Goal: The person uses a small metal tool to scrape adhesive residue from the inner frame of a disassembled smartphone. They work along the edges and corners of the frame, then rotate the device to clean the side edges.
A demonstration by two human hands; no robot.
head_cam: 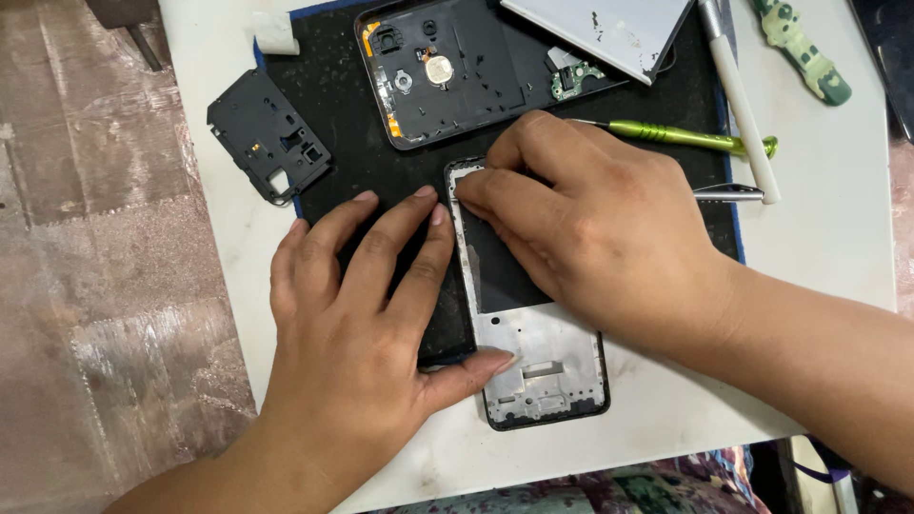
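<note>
White tabletop (838,228) carries a black work mat (343,162), and on the mat's near edge I see a phone frame (543,371) lying flat, its bare metal lower end toward me. My left hand (362,324) lies flat beside it, thumb pressing the frame's metal part, fingers spread over a dark panel that I can barely make out beneath them. My right hand (581,228) covers the frame's upper half, fingertips pinched together at its top left corner; what they pinch, if anything, is hidden from me. Just beyond the right hand lie one green-handled screwdriver (685,136), one white stick tool (738,95) and the tip of metal tweezers (728,193). Farther on sits one opened phone back shell (447,71), holding a round coin-like part and a small green board, partly covered by a grey panel (619,29). Left of it lies one black plastic cover (268,135).
</note>
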